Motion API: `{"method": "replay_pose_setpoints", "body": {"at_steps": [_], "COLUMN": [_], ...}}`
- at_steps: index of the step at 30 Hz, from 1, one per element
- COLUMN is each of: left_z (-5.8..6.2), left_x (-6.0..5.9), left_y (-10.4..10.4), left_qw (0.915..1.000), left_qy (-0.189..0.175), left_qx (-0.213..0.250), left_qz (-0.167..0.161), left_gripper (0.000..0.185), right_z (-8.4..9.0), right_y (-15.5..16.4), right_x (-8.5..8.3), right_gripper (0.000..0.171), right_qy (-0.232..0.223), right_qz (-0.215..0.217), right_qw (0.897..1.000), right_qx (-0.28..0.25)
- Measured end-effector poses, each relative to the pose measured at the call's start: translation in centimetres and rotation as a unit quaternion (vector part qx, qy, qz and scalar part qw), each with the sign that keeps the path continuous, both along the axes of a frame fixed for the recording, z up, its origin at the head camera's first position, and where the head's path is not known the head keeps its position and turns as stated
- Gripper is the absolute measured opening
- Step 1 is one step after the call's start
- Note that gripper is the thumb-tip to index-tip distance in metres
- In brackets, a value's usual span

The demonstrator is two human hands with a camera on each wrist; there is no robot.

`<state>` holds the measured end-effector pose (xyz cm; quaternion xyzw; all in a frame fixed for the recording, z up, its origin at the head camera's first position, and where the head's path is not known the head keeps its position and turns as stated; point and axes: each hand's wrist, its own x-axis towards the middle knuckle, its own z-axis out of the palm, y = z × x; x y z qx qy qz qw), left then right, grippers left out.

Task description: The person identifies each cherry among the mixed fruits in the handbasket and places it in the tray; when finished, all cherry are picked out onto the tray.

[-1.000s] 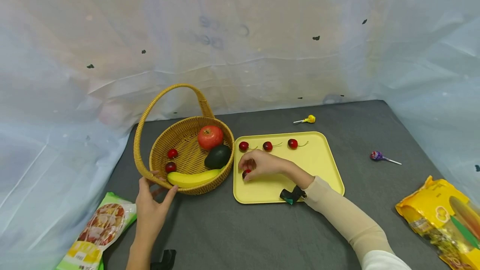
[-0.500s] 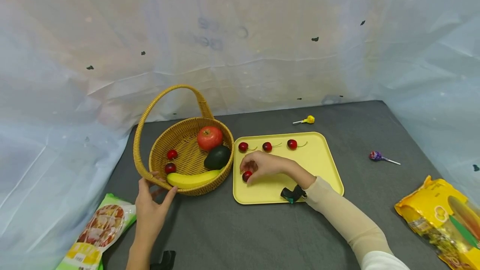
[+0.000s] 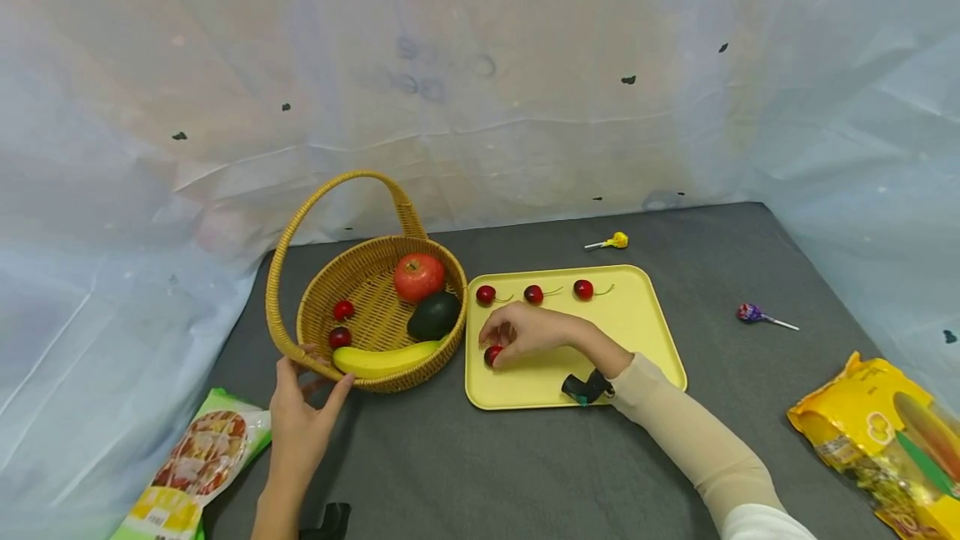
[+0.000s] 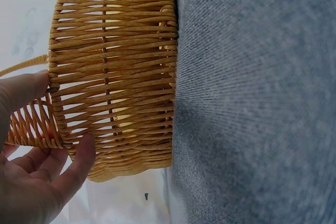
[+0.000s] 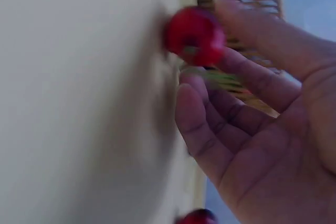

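My left hand (image 3: 303,423) grips the near left rim of a wicker basket (image 3: 438,367), thumb on one side and fingers on the other. In the left wrist view the thumb and fingertips press on the basket's weave (image 4: 113,72). Inside the basket are a red pomegranate-like fruit (image 3: 418,277), a dark green avocado (image 3: 434,316), a banana (image 3: 386,359) and two cherries (image 3: 340,337). Over the yellow tray (image 3: 637,340), my right hand (image 3: 532,332) pinches a cherry (image 5: 194,36) between thumb and index finger, low at the tray's left side.
Three stemmed cherries (image 3: 533,294) lie in a row along the tray's far side. Behind it is a yellow lollipop (image 3: 618,240); a purple lollipop (image 3: 750,312) lies right. A green snack bag (image 3: 206,457) is at left, a yellow bag (image 3: 885,432) at right.
My right hand and the cherry have shifted slightly over the tray, the cherry a little nearer to me. My left hand stays on the basket rim.
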<state>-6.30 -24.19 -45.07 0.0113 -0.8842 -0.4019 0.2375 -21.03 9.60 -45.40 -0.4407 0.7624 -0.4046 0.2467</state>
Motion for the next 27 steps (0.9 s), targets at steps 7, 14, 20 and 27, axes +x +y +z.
{"method": "replay_pose_setpoints", "body": {"at_steps": [7, 14, 20, 27], "left_z": [-0.2, -0.1, -0.2, -0.3], "left_x": [0.0, 0.0, -0.1, -0.1], "left_y": [-0.1, -0.1, -0.2, -0.2], "left_qw": [0.9998, 1.0000, 0.9999, 0.9997], "left_qy": [0.011, 0.002, 0.004, 0.015], "left_qx": [0.004, 0.003, 0.007, 0.005], "left_qz": [-0.014, -0.008, -0.011, -0.018], "left_gripper": [0.064, 0.064, 0.064, 0.062], "right_z": [4.4, 9.4, 8.9, 6.3], "right_y": [-1.5, -10.5, -18.0, -22.2], "right_x": [-2.2, -5.0, -5.8, -5.1], "right_gripper": [0.024, 0.027, 0.041, 0.055], "right_qy": [0.022, 0.016, -0.045, -0.185], "right_qz": [0.019, 0.116, 0.141, 0.128], "right_qw": [0.997, 0.992, 0.989, 0.973], "right_qx": [-0.076, -0.043, 0.024, 0.054]}}
